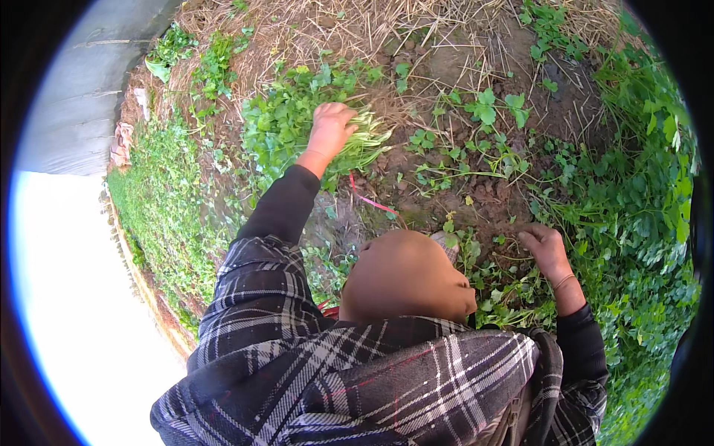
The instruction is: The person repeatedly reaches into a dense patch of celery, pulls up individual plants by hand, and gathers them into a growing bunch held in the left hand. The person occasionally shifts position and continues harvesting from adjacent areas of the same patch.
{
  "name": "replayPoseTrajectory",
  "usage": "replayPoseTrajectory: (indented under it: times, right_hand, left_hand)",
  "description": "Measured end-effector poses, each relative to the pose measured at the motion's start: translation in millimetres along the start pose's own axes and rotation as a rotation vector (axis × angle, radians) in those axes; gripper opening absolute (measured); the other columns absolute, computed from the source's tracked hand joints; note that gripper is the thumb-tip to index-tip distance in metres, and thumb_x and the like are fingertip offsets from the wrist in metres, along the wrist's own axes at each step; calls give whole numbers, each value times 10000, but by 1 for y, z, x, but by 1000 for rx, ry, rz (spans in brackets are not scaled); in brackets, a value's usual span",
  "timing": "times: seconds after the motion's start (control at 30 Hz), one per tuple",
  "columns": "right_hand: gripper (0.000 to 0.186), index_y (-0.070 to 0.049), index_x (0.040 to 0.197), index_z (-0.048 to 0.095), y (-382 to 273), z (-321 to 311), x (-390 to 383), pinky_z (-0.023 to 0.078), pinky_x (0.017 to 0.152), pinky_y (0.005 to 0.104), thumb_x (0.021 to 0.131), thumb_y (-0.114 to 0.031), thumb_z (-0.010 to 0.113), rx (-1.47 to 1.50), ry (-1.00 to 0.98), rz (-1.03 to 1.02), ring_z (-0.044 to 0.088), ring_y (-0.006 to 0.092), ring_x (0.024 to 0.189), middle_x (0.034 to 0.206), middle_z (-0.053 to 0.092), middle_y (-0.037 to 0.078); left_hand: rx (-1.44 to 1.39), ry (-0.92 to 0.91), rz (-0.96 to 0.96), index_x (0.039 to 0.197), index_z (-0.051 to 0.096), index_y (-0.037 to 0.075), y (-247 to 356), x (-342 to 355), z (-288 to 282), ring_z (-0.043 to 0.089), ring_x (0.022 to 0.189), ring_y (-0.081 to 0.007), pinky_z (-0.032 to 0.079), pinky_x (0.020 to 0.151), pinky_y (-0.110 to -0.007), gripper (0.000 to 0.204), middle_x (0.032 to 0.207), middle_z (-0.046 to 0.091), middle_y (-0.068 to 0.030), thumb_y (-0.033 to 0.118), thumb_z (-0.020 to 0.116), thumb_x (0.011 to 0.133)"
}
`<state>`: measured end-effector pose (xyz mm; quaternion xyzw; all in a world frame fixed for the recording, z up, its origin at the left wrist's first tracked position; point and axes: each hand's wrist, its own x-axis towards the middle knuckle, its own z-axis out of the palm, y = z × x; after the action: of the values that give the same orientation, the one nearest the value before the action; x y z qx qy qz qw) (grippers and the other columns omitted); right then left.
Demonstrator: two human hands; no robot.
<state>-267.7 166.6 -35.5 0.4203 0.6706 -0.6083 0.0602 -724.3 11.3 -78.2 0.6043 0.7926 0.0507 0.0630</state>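
A loose pile of celery-like greens [279,119] lies on the ground ahead and left, its leaves to the left and its pale stems [372,137] to the right. My left hand [331,132] is closed over the stems, fingers curled down on them. Low over the soil on the right, my right hand [544,251] has its fingers bent together beside small green plants [513,290]. Whatever its fingertips may hold is too small to make out. Between the two hands a pink-red ribbon [374,202] lies on the soil.
A smooth brown rounded shape [405,275] is close in front of me. Dense leafy plants [632,193] grow along the right, with more greenery [167,178] at left. Dry straw [431,22] covers the far soil. A grey sheet wall [82,97] stands at far left.
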Motion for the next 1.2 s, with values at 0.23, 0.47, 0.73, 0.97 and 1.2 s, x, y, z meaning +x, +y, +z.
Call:
replayPoseTrajectory:
  times: [0.23,0.47,0.73,0.97,1.2]
  right_hand:
    - [130,6,879,599,63,-95,66,465,754,363,795,-93,591,-381,471,-458,566,334,844,900,599,154]
    - [121,-14,842,623,176,-178,43,474,756,369,767,-105,595,-499,628,-194,577,315,829,869,612,147]
    - [111,-34,810,594,138,-133,66,479,749,341,704,-65,600,-700,626,-668,558,260,809,857,596,88]
    - [124,-69,819,613,174,-119,111,466,765,350,706,-102,575,-999,427,-131,564,259,863,858,594,93]
    - [192,-100,897,653,147,-74,127,414,764,349,727,-166,591,-1305,234,60,548,231,924,901,610,73]
  left_hand:
    - [271,-74,-58,1198,503,34,76,51,16,411,1200,-315,256,1029,-458,555,1194,523,-156,389,619,788]
    - [-277,226,543,979,605,45,246,141,15,593,850,-266,475,744,-361,251,925,625,-83,117,663,745]
    - [-221,-550,1120,855,602,44,426,161,138,533,894,-235,409,826,-368,156,856,587,-97,150,609,740]
    - [41,-685,847,822,600,24,379,126,165,569,731,-246,395,786,-380,269,786,583,-101,286,631,768]
    - [-433,-369,422,899,579,-14,338,146,149,571,823,-358,456,721,-431,293,854,576,-177,252,618,782]
